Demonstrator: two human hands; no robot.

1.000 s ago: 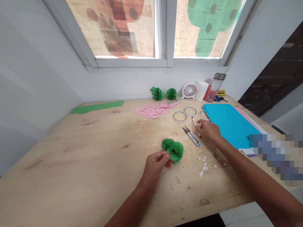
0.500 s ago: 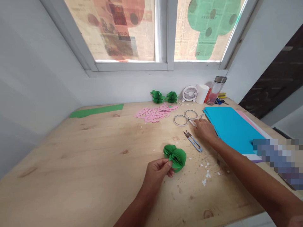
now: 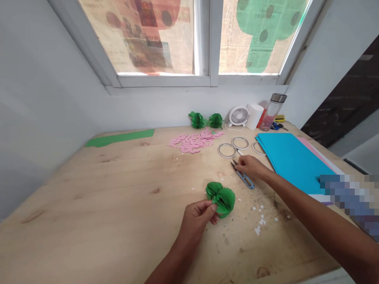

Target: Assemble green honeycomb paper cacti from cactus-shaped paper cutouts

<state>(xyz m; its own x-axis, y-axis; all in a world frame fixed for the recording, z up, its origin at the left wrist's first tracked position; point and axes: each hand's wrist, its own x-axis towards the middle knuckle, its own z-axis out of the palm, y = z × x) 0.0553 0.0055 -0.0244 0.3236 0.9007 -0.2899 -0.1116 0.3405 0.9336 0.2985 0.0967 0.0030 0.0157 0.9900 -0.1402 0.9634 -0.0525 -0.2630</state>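
My left hand pinches the lower left edge of a green paper honeycomb piece with two rounded, pleated lobes, just above the table. To the right, my right hand has its fingers closed around the blade end of blue-handled thread snips, which lie on the wood; the fingertips partly cover the blades. Just beyond that hand is a small white stick-like item, partly hidden. Rolls of narrow tape lie behind it. Small white paper bits are scattered near the green piece.
Pink paper cutouts lie in a heap near the wall, with two green honeycomb pieces behind. A small white fan and a glass bottle stand at the back right. Blue sheets cover the right side; a green strip lies back left.
My right hand has drawn back from the white stick-like item and tape rolls to the snips. My left hand keeps the green piece in about the same place.
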